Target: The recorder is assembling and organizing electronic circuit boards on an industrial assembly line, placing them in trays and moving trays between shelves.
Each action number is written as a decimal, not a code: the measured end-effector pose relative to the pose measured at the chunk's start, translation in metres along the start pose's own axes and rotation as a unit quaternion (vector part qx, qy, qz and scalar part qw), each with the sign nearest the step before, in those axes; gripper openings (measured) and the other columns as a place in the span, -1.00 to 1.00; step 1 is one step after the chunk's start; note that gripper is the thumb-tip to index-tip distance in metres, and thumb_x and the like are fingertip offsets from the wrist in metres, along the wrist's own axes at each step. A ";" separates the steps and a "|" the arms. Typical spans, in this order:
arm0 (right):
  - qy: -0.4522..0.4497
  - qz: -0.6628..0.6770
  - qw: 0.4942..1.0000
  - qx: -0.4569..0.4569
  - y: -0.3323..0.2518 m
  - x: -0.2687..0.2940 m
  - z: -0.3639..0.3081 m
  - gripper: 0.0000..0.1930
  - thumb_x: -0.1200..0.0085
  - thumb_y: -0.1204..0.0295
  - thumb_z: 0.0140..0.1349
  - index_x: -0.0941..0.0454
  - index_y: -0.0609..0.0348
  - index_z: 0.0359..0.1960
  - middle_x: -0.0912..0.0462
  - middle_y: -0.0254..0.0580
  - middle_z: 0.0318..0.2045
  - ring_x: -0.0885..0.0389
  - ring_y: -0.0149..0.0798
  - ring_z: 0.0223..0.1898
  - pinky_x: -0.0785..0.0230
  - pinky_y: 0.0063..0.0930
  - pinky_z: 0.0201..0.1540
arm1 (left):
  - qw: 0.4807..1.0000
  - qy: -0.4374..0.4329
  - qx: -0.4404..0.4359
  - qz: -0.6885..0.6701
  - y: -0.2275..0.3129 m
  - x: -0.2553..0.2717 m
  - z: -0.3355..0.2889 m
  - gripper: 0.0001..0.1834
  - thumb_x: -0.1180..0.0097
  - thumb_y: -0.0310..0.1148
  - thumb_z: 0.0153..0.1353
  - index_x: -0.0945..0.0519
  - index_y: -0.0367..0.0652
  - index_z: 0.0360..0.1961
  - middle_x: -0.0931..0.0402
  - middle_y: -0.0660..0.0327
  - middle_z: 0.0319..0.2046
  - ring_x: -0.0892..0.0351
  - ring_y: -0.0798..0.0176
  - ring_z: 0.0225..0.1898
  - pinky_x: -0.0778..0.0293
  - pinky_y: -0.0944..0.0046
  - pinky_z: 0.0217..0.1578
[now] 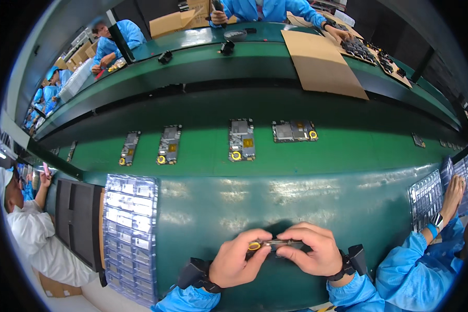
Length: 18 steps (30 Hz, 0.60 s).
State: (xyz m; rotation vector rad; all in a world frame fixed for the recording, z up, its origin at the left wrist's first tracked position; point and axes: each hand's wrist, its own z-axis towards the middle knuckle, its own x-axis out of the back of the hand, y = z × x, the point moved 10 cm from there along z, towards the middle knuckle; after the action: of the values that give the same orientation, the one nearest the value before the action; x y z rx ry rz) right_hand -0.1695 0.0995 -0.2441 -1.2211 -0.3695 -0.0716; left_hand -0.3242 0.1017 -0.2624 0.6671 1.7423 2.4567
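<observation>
Low in the middle of the view, my left hand point(236, 261) and my right hand point(315, 250) pinch a small circuit board point(280, 243) between thumbs and fingers, one hand at each end. The board is seen nearly edge-on, and the fingers cover much of it. A yellow round part point(254, 246) shows beside my left fingertips. To the left of my hands, a clear plastic tray point(130, 229) holds silvery rectangular pieces in rows.
Several circuit boards point(242, 139) lie on the green belt point(203, 151) beyond the worktable. A black foam tray point(77, 221) stands far left. Co-workers sit left, right and opposite; one person's hand point(455, 195) at right handles plastic trays. Cardboard point(322, 65) lies on the raised shelf.
</observation>
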 end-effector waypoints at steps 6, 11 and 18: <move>0.045 -0.059 0.997 0.010 0.004 -0.001 -0.010 -0.81 -0.42 0.57 0.13 -0.76 0.23 -0.19 -0.77 -0.08 -0.33 -0.73 -0.17 -0.30 -0.56 -0.42 -0.25 | 1.000 -0.010 0.013 0.016 0.000 0.004 0.004 -0.72 -0.30 -0.51 0.31 -0.55 -0.25 0.01 -0.72 0.04 -0.21 -0.77 0.16 -0.28 -0.62 0.27 -0.25; -0.004 0.009 1.000 -0.029 0.030 -0.003 -0.007 -0.76 -0.44 0.54 0.08 -0.83 0.09 -0.17 -0.77 -0.17 -0.40 -0.70 -0.22 -0.34 -0.53 -0.42 -0.24 | 0.988 -0.130 0.043 0.073 -0.015 0.001 0.007 -0.79 -0.26 -0.34 0.32 -0.68 -0.16 -0.07 -0.71 0.06 -0.26 -0.72 -0.04 -0.28 -0.58 0.09 -0.27; 0.096 0.095 0.991 0.000 0.038 0.000 -0.004 -0.43 -0.40 0.50 0.19 -0.51 0.20 0.25 -0.70 -0.09 -0.10 -0.70 -0.22 -0.15 -0.57 -0.39 -0.06 | 0.984 -0.112 0.080 0.112 -0.016 0.014 0.031 -0.78 -0.29 -0.41 0.32 -0.69 -0.26 -0.05 -0.71 0.15 -0.34 -0.65 0.37 -0.35 -0.56 0.26 -0.33</move>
State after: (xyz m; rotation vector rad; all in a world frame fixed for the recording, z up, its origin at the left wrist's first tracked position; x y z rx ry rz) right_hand -0.1588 0.1091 -0.2792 -1.2320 -0.0838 -0.0241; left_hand -0.3287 0.1395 -0.2643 1.1649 1.8776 2.2748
